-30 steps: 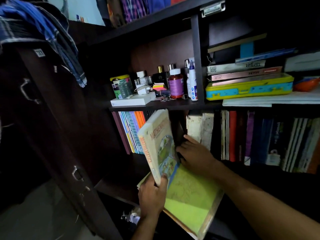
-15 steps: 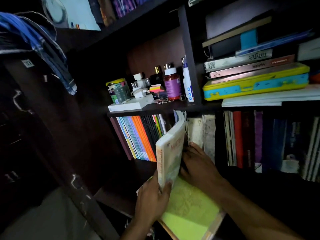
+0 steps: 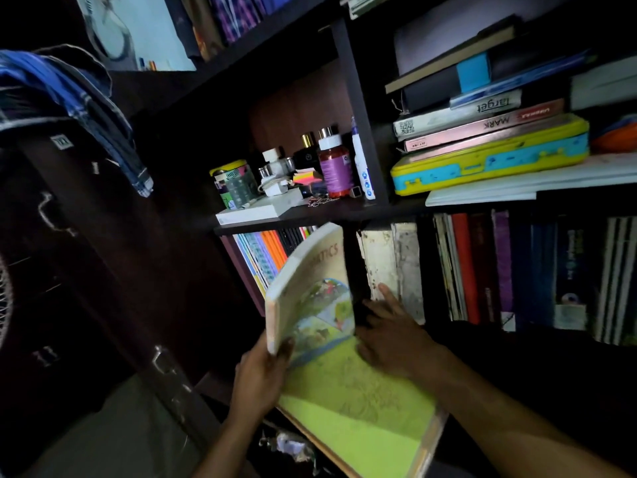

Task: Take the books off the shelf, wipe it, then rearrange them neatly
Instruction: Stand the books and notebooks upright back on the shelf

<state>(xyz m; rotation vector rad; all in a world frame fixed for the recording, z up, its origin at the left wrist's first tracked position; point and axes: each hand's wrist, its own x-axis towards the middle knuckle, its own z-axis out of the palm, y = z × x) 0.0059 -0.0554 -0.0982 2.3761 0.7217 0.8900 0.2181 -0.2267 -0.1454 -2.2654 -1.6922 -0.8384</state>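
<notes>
A cream mathematics book (image 3: 310,288) stands tilted in front of the lower shelf, and my left hand (image 3: 262,377) grips its bottom edge. Under it lies a flat yellow-green book (image 3: 358,415) with its corner sticking out over the shelf edge. My right hand (image 3: 389,332) rests on the flat book beside the upright one, fingers pointing toward a worn white book (image 3: 382,267). Thin colourful books (image 3: 265,253) stand behind on the left. A row of dark, red and purple books (image 3: 499,270) fills the right compartment.
The upper shelf (image 3: 310,215) carries bottles, a tin, sticky notes and a white box. To its right a yellow-blue case (image 3: 489,160) bears stacked books. A dark cupboard door (image 3: 86,270) with clothes draped on top stands at the left. Crumpled paper (image 3: 289,446) lies below.
The mathematics book tipped upright half a second ago and now leans back left, showing its cover again. My right hand stays beside it on the flat book. The view shifted slightly downward.
</notes>
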